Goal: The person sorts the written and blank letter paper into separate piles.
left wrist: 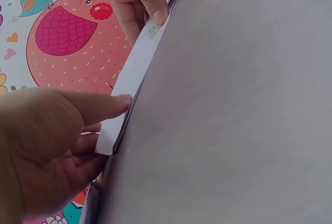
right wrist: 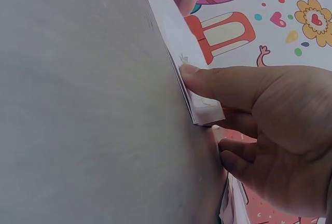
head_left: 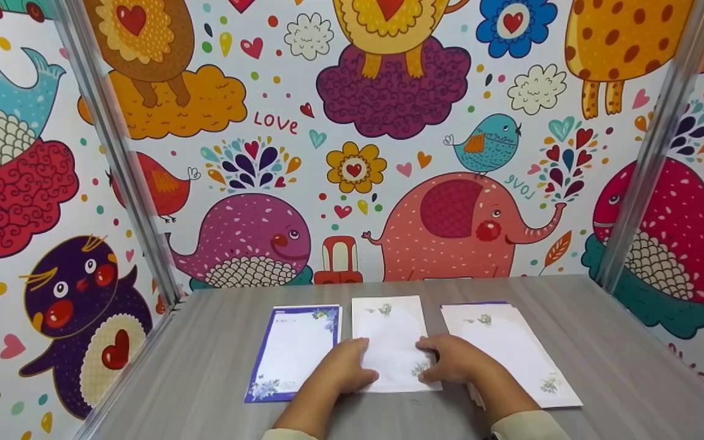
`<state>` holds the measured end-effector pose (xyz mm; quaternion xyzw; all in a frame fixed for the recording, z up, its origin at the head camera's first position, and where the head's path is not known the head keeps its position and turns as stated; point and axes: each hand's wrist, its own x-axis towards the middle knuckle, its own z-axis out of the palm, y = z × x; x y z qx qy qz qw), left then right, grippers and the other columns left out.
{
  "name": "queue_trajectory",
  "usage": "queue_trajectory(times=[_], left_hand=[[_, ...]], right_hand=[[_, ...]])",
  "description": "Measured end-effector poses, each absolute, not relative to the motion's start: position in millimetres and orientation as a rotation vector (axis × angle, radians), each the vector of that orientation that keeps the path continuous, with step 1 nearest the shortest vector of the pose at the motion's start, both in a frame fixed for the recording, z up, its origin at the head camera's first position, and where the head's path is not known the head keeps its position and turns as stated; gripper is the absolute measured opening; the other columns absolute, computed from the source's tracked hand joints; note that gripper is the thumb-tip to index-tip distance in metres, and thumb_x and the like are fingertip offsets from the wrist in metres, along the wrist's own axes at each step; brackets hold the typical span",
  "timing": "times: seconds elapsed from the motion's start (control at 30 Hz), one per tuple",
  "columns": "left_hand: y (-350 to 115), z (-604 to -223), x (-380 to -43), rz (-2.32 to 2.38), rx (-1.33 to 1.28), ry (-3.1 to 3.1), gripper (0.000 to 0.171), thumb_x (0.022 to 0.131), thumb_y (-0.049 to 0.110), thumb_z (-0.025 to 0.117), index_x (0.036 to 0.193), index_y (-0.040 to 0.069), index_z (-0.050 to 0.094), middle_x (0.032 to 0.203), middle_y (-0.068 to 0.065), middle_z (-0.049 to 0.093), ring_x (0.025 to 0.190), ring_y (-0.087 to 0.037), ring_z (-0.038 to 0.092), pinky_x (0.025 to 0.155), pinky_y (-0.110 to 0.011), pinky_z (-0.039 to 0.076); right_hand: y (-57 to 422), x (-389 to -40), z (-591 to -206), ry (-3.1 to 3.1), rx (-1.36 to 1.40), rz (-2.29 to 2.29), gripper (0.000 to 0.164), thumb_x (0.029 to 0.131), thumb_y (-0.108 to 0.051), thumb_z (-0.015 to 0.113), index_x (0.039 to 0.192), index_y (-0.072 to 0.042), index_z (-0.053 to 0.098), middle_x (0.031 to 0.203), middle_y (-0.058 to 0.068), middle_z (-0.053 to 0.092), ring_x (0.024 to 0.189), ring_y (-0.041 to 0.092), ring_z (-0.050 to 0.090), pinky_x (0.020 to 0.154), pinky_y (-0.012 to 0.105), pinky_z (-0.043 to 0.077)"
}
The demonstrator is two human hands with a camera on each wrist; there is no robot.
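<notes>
A white sheet of letter paper point(head_left: 393, 345) with small green floral prints lies flat in the middle of the table. My left hand point(head_left: 344, 368) holds its left side, thumb near the front corner and fingers along the edge. On the opposite side my right hand point(head_left: 457, 360) holds it the same way. In the left wrist view, the left thumb point(left wrist: 106, 109) lies over the paper while the other fingers curl beside its edge. The right thumb point(right wrist: 199, 79) presses on the paper near a floral print in the right wrist view.
Blue-bordered floral letter paper point(head_left: 297, 351) lies to the left. At the right is a pile of white floral sheets point(head_left: 520, 360), with a blue edge showing behind it and my right forearm partly over it. Cartoon-printed panels point(head_left: 352, 183) enclose the grey wood-grain table point(head_left: 205, 342).
</notes>
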<state>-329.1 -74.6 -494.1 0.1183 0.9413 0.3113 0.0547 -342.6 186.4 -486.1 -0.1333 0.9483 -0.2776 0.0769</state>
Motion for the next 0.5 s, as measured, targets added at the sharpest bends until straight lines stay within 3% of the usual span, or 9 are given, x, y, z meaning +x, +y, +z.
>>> queue_trajectory(times=[0.23, 0.5], left_hand=[[-73.2, -495.5, -332.0, 0.966, 0.219, 2.875, 0.068, 0.086, 0.027, 0.089, 0.145, 0.005, 0.064, 0.150, -0.018, 0.064, 0.148, -0.041, 0.054, 0.127, -0.059, 0.038], [-70.9, -496.5, -331.8, 0.953, 0.174, 2.948, 0.069, 0.081, 0.030, 0.093, 0.141, 0.007, 0.068, 0.143, -0.015, 0.069, 0.140, -0.039, 0.059, 0.123, -0.057, 0.044]], right_hand=[[186.1, -346.0, -489.8, 2.890, -0.492, -0.898, 0.055, 0.075, -0.018, 0.096, 0.127, -0.012, 0.079, 0.128, 0.011, 0.077, 0.124, 0.034, 0.069, 0.115, 0.064, 0.048], [184.1, -345.9, -489.0, 2.887, -0.363, -0.951, 0.051, 0.075, -0.013, 0.096, 0.123, -0.014, 0.080, 0.121, 0.007, 0.078, 0.109, 0.023, 0.067, 0.111, 0.061, 0.052]])
